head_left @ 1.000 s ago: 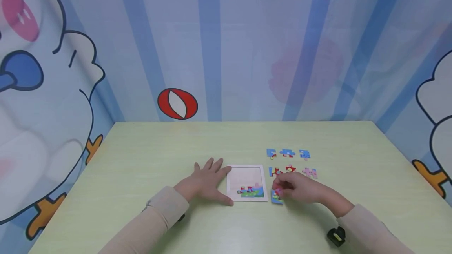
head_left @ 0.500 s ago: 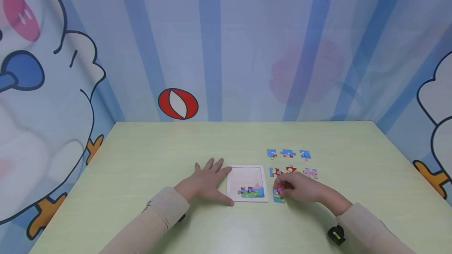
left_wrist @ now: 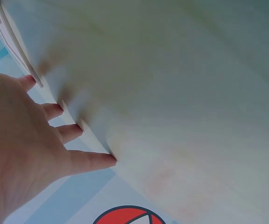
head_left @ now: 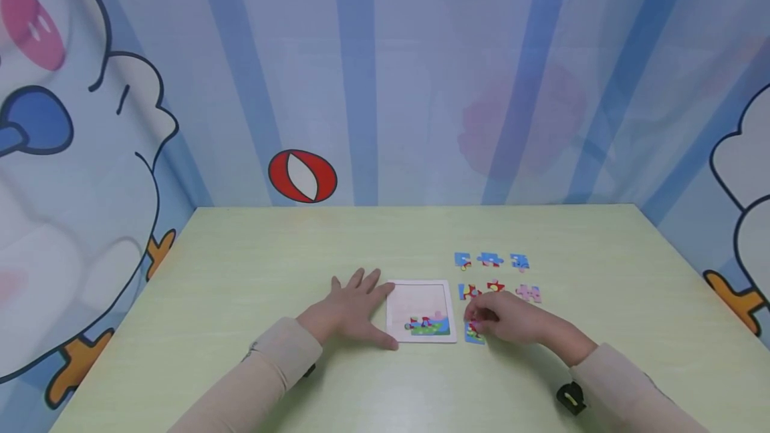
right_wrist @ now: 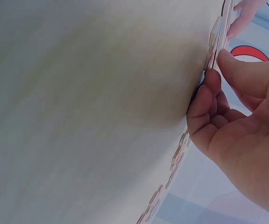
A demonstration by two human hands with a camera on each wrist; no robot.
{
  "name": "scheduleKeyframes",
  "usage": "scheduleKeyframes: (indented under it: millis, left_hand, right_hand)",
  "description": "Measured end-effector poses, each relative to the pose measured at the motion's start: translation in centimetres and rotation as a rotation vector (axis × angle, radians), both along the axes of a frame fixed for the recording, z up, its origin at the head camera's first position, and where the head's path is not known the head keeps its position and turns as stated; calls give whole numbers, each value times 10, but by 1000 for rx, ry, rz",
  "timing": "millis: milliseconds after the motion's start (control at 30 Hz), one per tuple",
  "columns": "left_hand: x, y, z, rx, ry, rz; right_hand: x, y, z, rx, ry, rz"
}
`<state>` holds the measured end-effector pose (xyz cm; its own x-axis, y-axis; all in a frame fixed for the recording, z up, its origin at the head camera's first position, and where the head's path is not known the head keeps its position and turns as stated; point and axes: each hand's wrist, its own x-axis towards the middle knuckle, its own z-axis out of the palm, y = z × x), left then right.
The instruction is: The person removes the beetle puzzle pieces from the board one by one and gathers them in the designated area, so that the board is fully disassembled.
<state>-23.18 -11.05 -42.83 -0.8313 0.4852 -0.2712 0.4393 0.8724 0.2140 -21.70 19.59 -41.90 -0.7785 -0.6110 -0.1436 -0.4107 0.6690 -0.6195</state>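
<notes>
A square white puzzle tray (head_left: 416,297) lies on the table, with a few joined pieces (head_left: 430,327) of green, blue and red along its lower right. My left hand (head_left: 355,313) rests spread on the table, index finger and thumb at the tray's left edge; in the left wrist view its fingertips touch the tabletop. Just right of the tray, my right hand (head_left: 508,318) pinches a blue, green and red puzzle piece (head_left: 474,337) between thumb and fingers, low over the table. Its upper part is hidden by the fingers. In the right wrist view the remaining fingers are curled.
Beyond my right hand lie two rows of loose puzzle pieces: blue ones (head_left: 490,260) at the back, and red and pink ones (head_left: 528,293) nearer, partly behind the hand. The pale table (head_left: 289,246) ends at a striped blue cloth backdrop (head_left: 415,85).
The puzzle piece in my right hand has shifted slightly right and away from me, with only a tiny movement over the last half second. My left hand and the tray have stayed put.
</notes>
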Motion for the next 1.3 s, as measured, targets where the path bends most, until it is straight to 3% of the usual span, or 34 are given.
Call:
scheduleKeyframes:
  millis: [367,833,1300]
  left_hand:
    - [1,0,1,6,-1,-3]
    - [0,1,1,-4,-1,-1]
    - [0,1,1,-14,-7,8]
  right_hand:
    - [-1,-2,4,-26,33,11]
    - [-3,-24,20,-95,42,34]
    - [-1,-49,15,-127,2,30]
